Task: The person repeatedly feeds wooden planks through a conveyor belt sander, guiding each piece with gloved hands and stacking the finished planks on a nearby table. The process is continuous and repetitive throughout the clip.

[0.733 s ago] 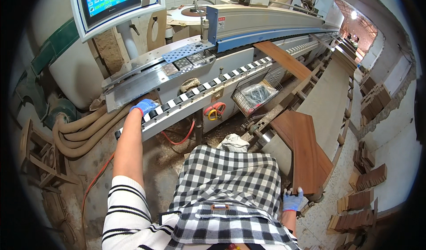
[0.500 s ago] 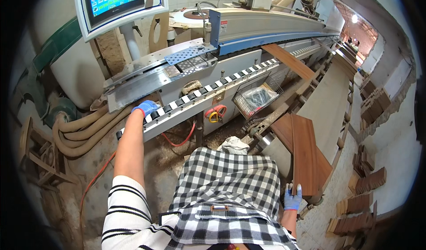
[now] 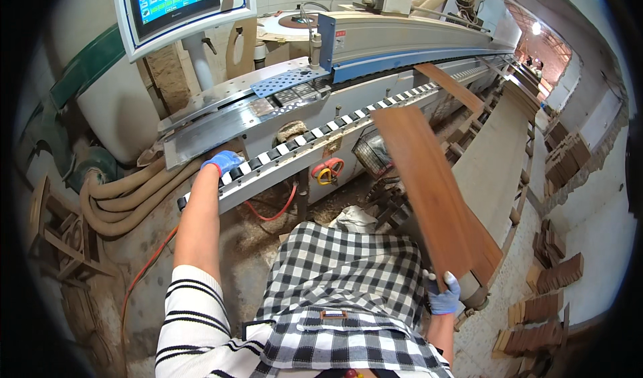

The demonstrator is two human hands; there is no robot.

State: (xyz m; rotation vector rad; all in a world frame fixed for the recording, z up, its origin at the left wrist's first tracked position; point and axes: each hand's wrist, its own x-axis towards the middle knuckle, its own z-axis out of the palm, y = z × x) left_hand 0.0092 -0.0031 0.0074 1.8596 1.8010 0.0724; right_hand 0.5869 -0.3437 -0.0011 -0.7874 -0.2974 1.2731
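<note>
My right hand (image 3: 443,293), in a blue-and-grey glove, grips the near end of a long reddish-brown wooden board (image 3: 422,177). The board is raised, its far end above a wire basket beside the machine. Underneath, another brown board (image 3: 483,244) lies on the roller stand and is partly covered. My left hand (image 3: 224,161), in a blue glove, rests on the near end of the machine's black-and-white feed rail (image 3: 288,148), its fingers lying over it. Farther along, a third brown board (image 3: 450,86) sticks out from under the blue-edged beam.
A control panel with a lit screen (image 3: 175,1) stands at upper left. Red and yellow rings (image 3: 328,171) hang below the rail near the wire basket (image 3: 372,154). Thick hoses (image 3: 134,200) run at left. Stacked boards (image 3: 559,274) line the right wall.
My right hand has lifted the top board off the stack, swinging its far end up and left toward the rail. The board under the beam has moved farther along. My left hand has stayed put.
</note>
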